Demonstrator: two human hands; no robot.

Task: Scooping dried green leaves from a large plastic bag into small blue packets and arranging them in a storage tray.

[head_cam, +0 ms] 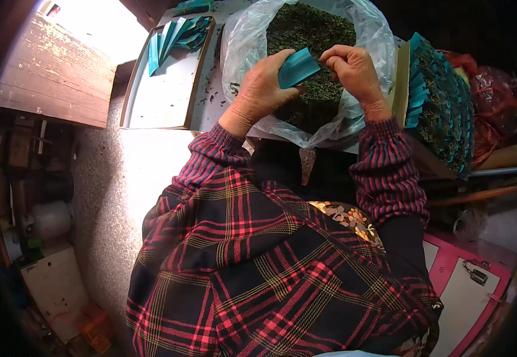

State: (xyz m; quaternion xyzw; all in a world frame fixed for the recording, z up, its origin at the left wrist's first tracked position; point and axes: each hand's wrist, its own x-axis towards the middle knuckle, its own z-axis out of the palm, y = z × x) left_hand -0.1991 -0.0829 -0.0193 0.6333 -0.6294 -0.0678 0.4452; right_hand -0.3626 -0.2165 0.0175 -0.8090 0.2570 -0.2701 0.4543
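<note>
Between its thumb and fingers, my left hand [260, 85] holds a small blue-green paper packet [298, 68], tilted up to the right. My right hand [354, 73] is beside the packet's right end with thumb and fingertips pinched together; whether anything is between them is too small to tell. Below both hands, a clear plastic bag [242, 38] lies wide open, full of dark green dried leaves [309, 24]. To the left, blue-green paper pieces [165, 42] fan out in a shallow tray [160, 105]. At right, many similar papers with leaves among them stand packed in a box [445, 107].
Leaf crumbs dot the table [209, 111] between tray and bag. Red plastic bags [497, 102] lie beyond the packed box. A worn wooden board [55, 73] juts in at upper left. A pink-and-white case [468, 294] with a metal latch is low at right.
</note>
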